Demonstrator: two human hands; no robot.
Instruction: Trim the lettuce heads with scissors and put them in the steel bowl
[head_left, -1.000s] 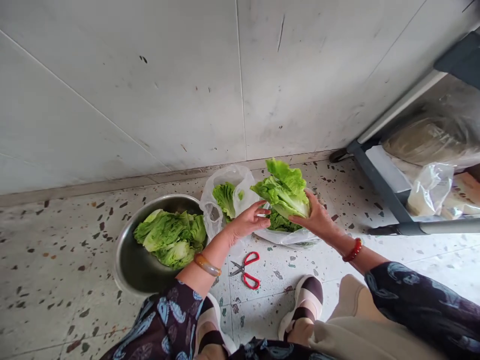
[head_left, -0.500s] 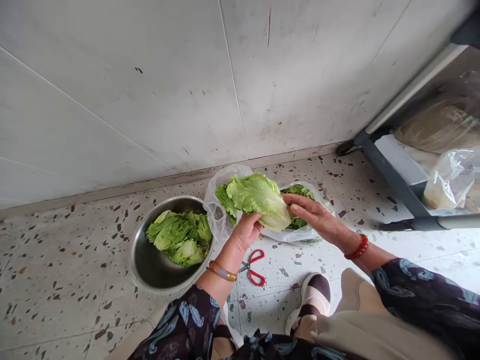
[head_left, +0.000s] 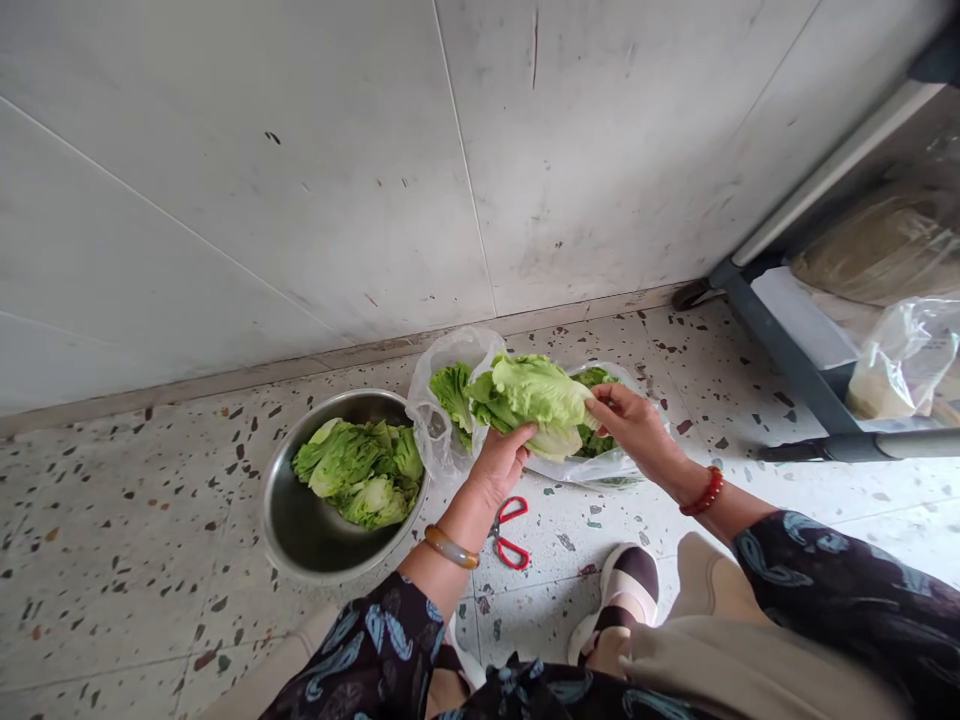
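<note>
A pale green head of lettuce (head_left: 536, 395) is held up in front of me, above the plastic bags. My left hand (head_left: 504, 462) is closed around its lower left side, thumb on top. With bent fingers my right hand (head_left: 628, 420) pinches an outer leaf at the pale stem end. Below and behind lies a clear plastic bag (head_left: 442, 445) with more lettuce (head_left: 452, 395) inside. Another bag on the right, partly hidden by my right hand, holds darker green leaves (head_left: 592, 378). On the left, a steel basin (head_left: 300, 545) contains several lettuce pieces (head_left: 364, 470).
Red-handled scissors (head_left: 513, 535) lie on the speckled floor, their blades partly behind my left wrist. A grey wall (head_left: 337, 180) rises behind the bags. To the right stands a wheeled rack (head_left: 795, 365) loaded with plastic-wrapped goods. My shoe (head_left: 630, 585) is near the scissors.
My right hand has gone from outstretched fingers beside the lettuce to pinching its outer leaf at the stem end. The lettuce has turned slightly and moved a little to the right.
</note>
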